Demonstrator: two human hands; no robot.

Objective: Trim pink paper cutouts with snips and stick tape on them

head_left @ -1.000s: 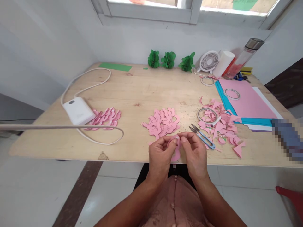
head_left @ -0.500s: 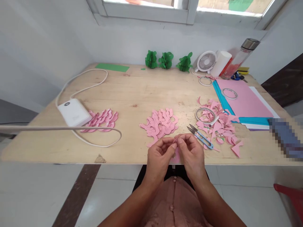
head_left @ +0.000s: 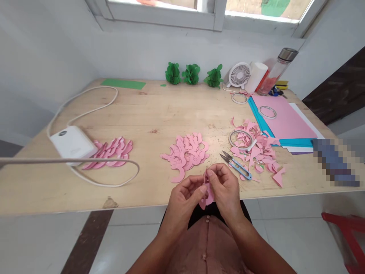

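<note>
Partly, the left hand hides pink paper.

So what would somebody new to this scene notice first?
Probably the vivid pink paper: a cut piece pinched in both hands at the table's near edge, a pile of wavy cutouts just beyond, and scattered scraps to the right. Next, likely the three green paper ornaments lined up at the back, by the wall.
</note>
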